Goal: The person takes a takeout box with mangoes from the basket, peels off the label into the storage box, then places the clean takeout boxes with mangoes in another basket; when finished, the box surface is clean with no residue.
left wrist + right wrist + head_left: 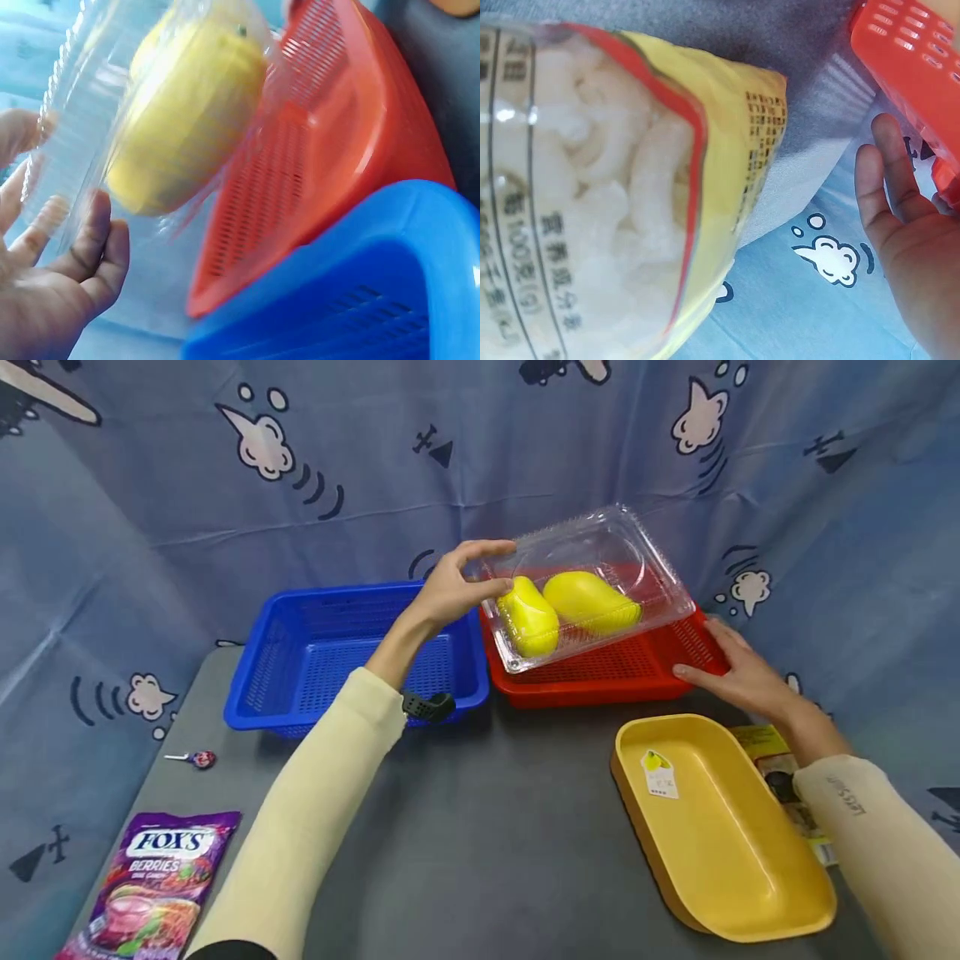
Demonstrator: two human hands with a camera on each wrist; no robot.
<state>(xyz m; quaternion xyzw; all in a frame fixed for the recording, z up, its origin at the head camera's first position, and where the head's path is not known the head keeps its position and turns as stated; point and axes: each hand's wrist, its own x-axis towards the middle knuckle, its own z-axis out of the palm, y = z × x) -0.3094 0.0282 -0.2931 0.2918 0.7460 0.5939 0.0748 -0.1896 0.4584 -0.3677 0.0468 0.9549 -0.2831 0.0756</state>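
My left hand (457,585) pinches the left edge of a clear plastic box (662,564) between thumb and fingers. Inside it lie two yellow mango-shaped fruits (588,602). The box is tilted and held above the red basket (570,695); in the left wrist view, one fruit (191,112) shows blurred through the plastic. At the basket's right end is my right hand (750,677), thumb near the rim and other fingers outside the wall. From the right wrist, its fingers (889,165) look extended beside the basket; whether they touch it I cannot tell.
A blue basket (330,677) adjoins the red one on the left. Front right stands a yellow tray (720,827) with a fruit label (660,774), beside a bag of pale curved pieces (630,180). A lollipop (202,760) and a Fox's candy bag (153,885) lie left.
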